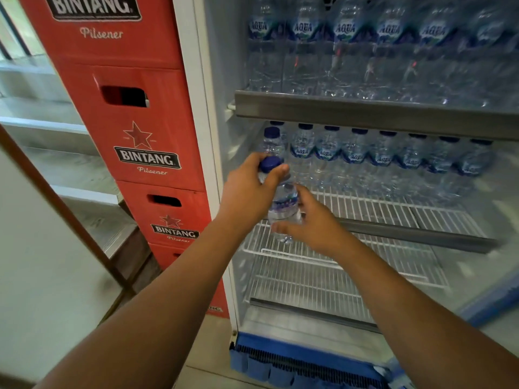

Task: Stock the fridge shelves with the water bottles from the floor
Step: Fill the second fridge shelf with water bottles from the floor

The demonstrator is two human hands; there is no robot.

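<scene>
My left hand [250, 189] grips a clear water bottle [283, 206] with a blue cap just below the cap, holding it over the front left of the fridge's middle wire shelf [393, 209]. My right hand [317, 224] is beside the bottle's lower half, with straight fingers and thumb touching it. A row of the same Aqua bottles [356, 155] lines the back of this shelf. One more bottle [271, 138] stands in front of that row at the far left. The top shelf [365, 110] is packed with bottles [345, 32].
The lower wire shelf [337, 279] holds nothing I can see. Stacked red Bintang crates [146, 158] stand tight against the fridge's left side. A blue grille [295, 357] runs along the fridge base. A pale panel with a wooden edge [56, 192] is at left.
</scene>
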